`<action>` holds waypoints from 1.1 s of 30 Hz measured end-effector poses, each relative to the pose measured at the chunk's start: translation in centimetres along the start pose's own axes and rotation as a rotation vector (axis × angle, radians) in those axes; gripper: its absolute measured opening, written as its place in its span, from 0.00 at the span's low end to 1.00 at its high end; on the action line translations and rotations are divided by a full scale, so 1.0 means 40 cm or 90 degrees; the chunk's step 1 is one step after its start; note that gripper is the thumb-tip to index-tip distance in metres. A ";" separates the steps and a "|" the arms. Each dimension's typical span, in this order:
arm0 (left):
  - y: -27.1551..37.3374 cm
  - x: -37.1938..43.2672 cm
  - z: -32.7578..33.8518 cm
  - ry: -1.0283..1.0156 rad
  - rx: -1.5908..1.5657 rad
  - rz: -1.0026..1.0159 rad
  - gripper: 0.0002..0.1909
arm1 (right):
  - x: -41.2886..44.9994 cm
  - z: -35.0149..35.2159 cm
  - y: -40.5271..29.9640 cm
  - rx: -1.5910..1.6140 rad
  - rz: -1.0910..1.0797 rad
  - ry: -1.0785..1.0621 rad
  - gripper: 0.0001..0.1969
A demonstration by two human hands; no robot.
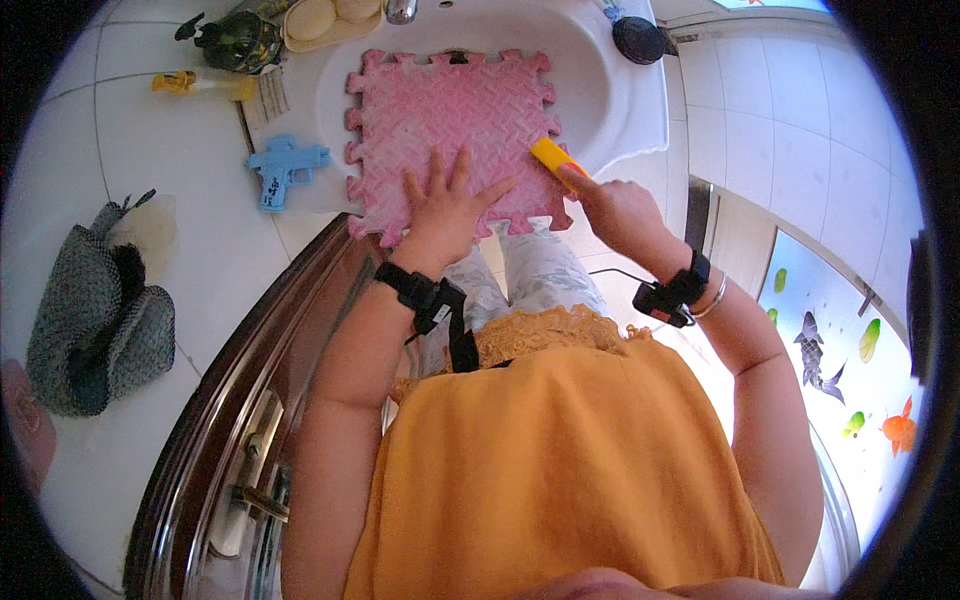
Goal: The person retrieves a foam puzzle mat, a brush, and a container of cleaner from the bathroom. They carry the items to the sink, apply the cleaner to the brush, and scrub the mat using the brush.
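Observation:
A pink interlocking foam floor mat tile [450, 112] lies across the white washbasin [592, 90], with whitish streaks over its ridged surface. My left hand [442, 206] rests on its near part, palm down and fingers spread. At the tile's right edge, my right hand [626, 217] grips a yellow bar-shaped object [553, 156], its far end over the foam. The underside of that object is hidden, so I cannot tell whether it has bristles. Both wrists carry black straps with small devices.
Left on the basin's ledge are a light-blue toy pistol [279, 169], a yellow-capped bottle [202, 85], a dark pump bottle [238, 41] and a soap dish [330, 22]. A round black container [637, 40] sits right. The faucet [401, 10] is behind; a brown door [247, 390] stands near left.

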State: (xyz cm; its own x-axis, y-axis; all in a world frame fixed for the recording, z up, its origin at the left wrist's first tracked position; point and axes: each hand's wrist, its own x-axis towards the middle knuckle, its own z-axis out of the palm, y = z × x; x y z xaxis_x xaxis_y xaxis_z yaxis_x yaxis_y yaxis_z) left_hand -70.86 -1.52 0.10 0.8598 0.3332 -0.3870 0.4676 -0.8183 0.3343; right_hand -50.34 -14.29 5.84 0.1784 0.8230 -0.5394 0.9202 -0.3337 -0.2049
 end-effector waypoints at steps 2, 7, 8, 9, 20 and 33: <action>0.023 -0.003 -0.032 -0.027 -0.013 0.003 0.33 | 0.063 0.015 0.018 -0.034 -0.009 0.012 0.18; 0.021 0.013 -0.012 -0.039 0.019 -0.006 0.38 | 0.212 0.028 0.049 -0.029 0.021 0.083 0.14; 0.014 0.010 0.000 -0.038 0.018 -0.009 0.38 | 0.190 0.009 0.050 0.025 0.024 0.019 0.11; 0.007 -0.002 0.006 -0.047 0.025 -0.013 0.36 | 0.145 0.005 0.028 0.024 0.015 0.016 0.11; 0.023 -0.027 -0.032 -0.085 -0.006 -0.045 0.30 | 0.244 0.050 0.059 -0.089 -0.080 0.076 0.13; 0.065 0.036 -0.015 -0.090 -0.035 -0.115 0.32 | 0.258 0.056 0.060 -0.038 -0.098 0.021 0.21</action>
State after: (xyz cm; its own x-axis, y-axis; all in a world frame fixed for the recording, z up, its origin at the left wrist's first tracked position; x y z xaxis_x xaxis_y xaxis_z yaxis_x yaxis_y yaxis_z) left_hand -68.28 -2.91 0.91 0.7252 0.4003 -0.5602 0.6257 -0.7226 0.2936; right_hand -47.08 -7.63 -2.02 0.0444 0.8772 -0.4781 0.9563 -0.1758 -0.2337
